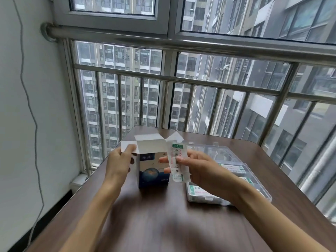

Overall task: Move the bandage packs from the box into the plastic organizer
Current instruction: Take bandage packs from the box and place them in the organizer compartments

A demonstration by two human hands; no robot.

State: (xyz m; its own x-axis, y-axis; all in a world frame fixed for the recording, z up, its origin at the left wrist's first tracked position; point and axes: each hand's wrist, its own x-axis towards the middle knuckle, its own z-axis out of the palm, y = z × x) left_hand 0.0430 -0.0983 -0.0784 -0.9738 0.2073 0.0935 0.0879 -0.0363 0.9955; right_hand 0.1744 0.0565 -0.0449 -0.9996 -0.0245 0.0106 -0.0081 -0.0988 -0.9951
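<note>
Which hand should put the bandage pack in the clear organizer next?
Probably the right hand: it already pinches a bandage pack beside the plastic organizer on its side. The left hand holds the box.

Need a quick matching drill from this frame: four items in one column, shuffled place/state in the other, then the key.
Items
1. box
2. bandage pack
3. plastic organizer
4. left hand

Places or states
A. lies open on the table, right of the box, with packs already inside
B. pinched upright in the right hand, beside the box
C. stands on the table with its top flaps open
D. holds the box by its left side, at the flap

Pairs: 1-C, 2-B, 3-A, 4-D
</note>
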